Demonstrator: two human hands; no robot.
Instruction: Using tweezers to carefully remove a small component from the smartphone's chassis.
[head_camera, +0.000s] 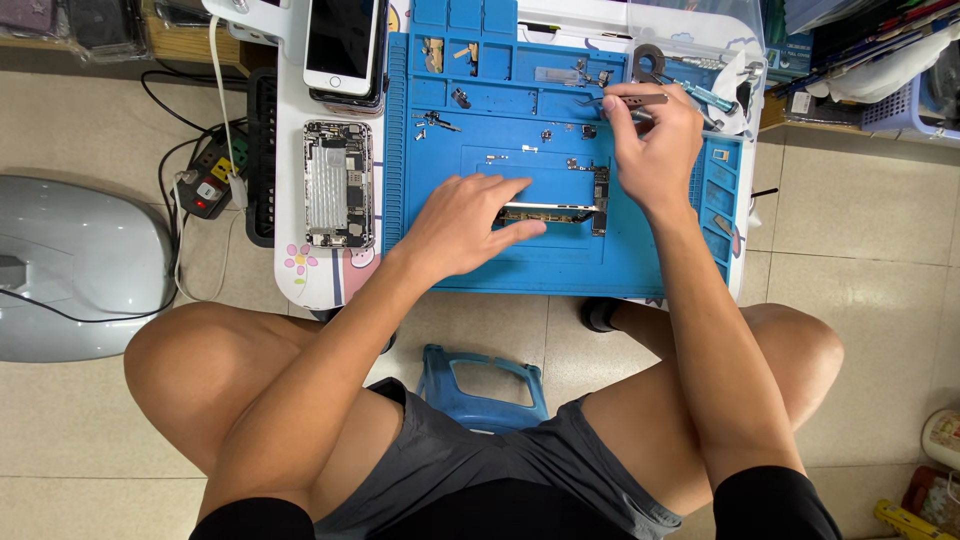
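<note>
A small white table (290, 180) stood over the tiled floor (860, 230), and most of its top was covered by a blue repair mat (480, 140) with moulded compartments along its far edge. Left of the mat lay an opened phone chassis (338, 185) showing its internals, with a white smartphone (343, 45) stacked on another beyond it. At the mat's centre sat a long, narrow logic board (560, 208). The left hand (465, 225) pressed down on the board, fingers spread flat and thumb against its near edge, its grip closed on that board. The right hand (655, 140) hovered just beyond the board's right end, its grip pinched shut on metal tweezers (618, 100). 1 loose screw (547, 135) lay nearby among other tiny parts.
</note>
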